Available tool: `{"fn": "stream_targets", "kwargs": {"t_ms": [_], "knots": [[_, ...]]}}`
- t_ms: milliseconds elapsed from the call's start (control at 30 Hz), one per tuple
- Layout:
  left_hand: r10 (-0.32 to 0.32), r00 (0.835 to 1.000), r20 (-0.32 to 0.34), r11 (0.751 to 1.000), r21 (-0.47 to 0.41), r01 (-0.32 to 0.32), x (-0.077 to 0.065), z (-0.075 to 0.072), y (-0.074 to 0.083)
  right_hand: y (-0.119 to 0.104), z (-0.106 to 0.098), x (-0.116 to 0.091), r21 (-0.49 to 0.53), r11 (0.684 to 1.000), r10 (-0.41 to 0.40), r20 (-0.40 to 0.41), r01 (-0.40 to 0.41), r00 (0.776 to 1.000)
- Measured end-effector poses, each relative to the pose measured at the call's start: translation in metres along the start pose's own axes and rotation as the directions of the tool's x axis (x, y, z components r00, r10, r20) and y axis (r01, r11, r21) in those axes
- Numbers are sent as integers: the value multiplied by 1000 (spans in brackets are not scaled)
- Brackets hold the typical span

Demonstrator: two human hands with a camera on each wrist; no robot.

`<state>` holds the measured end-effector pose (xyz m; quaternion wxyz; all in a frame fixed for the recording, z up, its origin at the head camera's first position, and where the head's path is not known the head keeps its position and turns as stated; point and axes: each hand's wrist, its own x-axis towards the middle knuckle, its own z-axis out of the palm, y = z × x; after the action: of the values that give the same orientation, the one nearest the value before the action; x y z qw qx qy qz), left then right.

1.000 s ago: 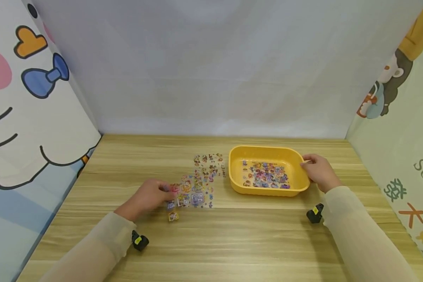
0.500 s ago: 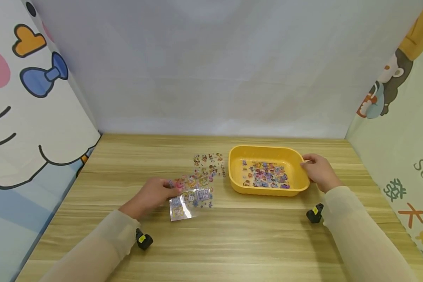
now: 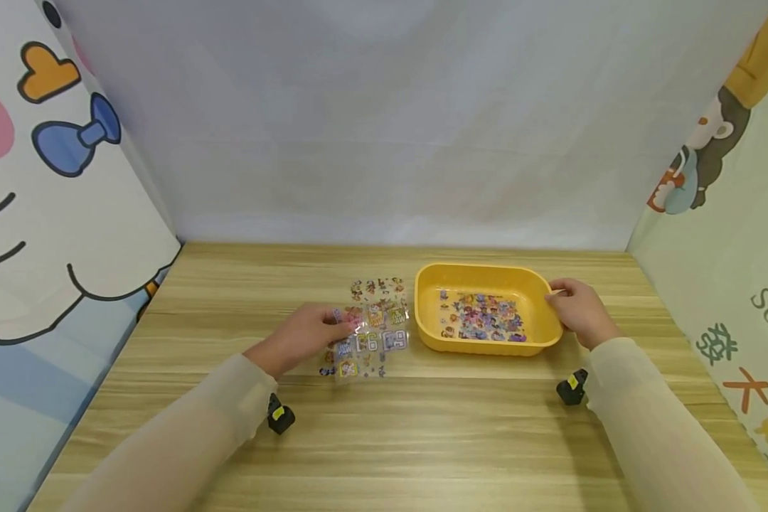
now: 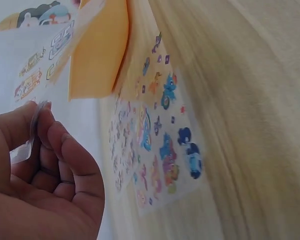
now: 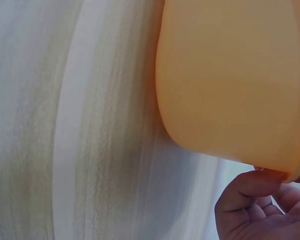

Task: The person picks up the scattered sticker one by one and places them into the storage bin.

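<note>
My left hand [image 3: 304, 334] pinches a clear sticker sheet [image 3: 395, 340] by its left edge between thumb and fingers. This sheet is raised above the table, as the left wrist view shows, and partly covers other sticker sheets [image 3: 377, 286] lying flat beneath it. In that view two of the flat sheets [image 4: 165, 140] overlap, printed with small colourful figures. My right hand [image 3: 579, 313] grips the right rim of a yellow plastic basin [image 3: 473, 348], thumb at the rim. Inside the basin lie clear sheets of colourful stickers [image 3: 486, 316]; their number cannot be told.
The wood-grain table [image 3: 422, 448] ends at a pale backdrop [image 3: 384, 142]. Printed cartoon panels stand at left and right. A small black device with a yellow mark [image 3: 281, 416] sits at the left wrist, and a similar black device [image 3: 572, 387] at the right.
My left hand has lifted the clear sticker sheet and carried it rightward and slightly away, toward the basin. The right hand and the basin stay where they were.
</note>
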<state>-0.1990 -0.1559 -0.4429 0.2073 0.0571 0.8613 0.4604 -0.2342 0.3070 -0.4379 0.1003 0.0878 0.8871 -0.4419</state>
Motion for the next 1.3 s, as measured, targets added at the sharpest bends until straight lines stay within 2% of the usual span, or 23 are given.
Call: {"fn": "stream_targets", "kwargs": {"t_ms": [200, 667, 1067, 1300], "knots": [[54, 998, 16, 998, -13, -54, 15, 0, 16, 0, 0, 0, -1, 1000, -4, -2, 4, 1000], [92, 995, -25, 996, 0, -92, 42, 8, 66, 0, 0, 0, -20, 1000, 0, -5, 0, 1000], [96, 994, -57, 995, 6, -95, 68, 43, 77, -3, 1, 0, -13, 1000, -12, -5, 12, 1000], [122, 990, -65, 991, 56, -119, 78, 59, 97, -2, 0, -1, -15, 1000, 1, -7, -1, 1000]]}}
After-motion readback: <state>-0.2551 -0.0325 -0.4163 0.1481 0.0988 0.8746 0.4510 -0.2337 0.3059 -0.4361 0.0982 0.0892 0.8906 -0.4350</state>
